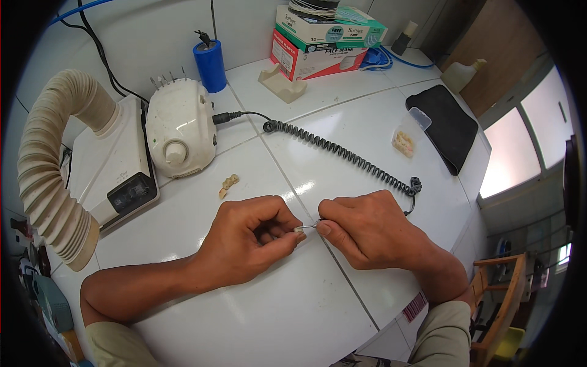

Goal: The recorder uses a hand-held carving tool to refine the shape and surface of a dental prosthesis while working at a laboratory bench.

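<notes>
In the middle of the white tiled table, my left hand [244, 238] pinches a small whitish, tooth-like piece [298, 230] between thumb and fingertips. My right hand [382, 232] is closed round a rotary handpiece, its body mostly hidden by the fingers. The thin metal bur [310, 226] sticks out leftward and meets the piece, or nearly so; I cannot tell whether they touch. From behind my right hand a coiled black cord [342, 151] runs back to the white control unit [181, 128]. Tooth-coloured dental pieces [228, 185] lie on the tiles beyond my left hand.
A white suction unit [113, 165] with a ribbed hose [43, 165] stands at left. Behind are a blue cylinder [210, 67], a beige rest [282, 84] and stacked mask boxes [321, 49]. At right lie a clear container [403, 143] and a black pouch [449, 125].
</notes>
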The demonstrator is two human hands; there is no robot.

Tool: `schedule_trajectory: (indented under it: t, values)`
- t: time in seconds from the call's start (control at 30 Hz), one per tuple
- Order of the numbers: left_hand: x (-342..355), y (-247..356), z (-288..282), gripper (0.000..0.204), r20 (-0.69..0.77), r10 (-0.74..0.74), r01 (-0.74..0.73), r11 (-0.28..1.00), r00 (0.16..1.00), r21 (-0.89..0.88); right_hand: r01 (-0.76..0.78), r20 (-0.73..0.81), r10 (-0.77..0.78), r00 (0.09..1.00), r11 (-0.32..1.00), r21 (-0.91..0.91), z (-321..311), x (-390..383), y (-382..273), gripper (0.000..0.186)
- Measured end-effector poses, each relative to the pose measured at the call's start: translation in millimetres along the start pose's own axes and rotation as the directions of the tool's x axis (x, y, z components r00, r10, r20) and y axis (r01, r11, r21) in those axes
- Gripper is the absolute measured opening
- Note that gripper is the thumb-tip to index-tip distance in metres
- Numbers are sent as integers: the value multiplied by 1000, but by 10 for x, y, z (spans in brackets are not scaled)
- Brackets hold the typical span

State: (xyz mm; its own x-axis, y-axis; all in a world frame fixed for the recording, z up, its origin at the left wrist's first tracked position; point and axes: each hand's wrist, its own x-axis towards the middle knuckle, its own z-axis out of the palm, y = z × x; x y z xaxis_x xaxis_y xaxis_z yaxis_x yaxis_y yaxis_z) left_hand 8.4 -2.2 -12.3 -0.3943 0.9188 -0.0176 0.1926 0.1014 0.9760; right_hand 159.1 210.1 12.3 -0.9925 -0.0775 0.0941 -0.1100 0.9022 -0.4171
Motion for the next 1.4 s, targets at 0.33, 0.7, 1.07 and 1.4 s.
schedule_trajectory:
  t: [0.33, 0.7, 1.07, 1.4]
  values:
    - [-6, -3, 5, 14, 0, -42, 42, 999, 999, 8, 12, 39, -12, 999, 1000, -14, -13, 0, -3, 32]
    - [-10, 19, 9, 15, -3, -51, 51, 998, 999, 37, -3, 28, 4, 1000, 1000, -21, 9, 1, 1, 33]
    - [0, 28, 10, 16, 5, -55, 54, 997, 998, 62, 12, 42, -11, 999, 999, -33, 2, 2, 1, 33]
    - [-5, 15, 13, 16, 3, -49, 49, 994, 999, 95, 15, 67, -12, 998, 999, -44, -23, 0, -21, 33]
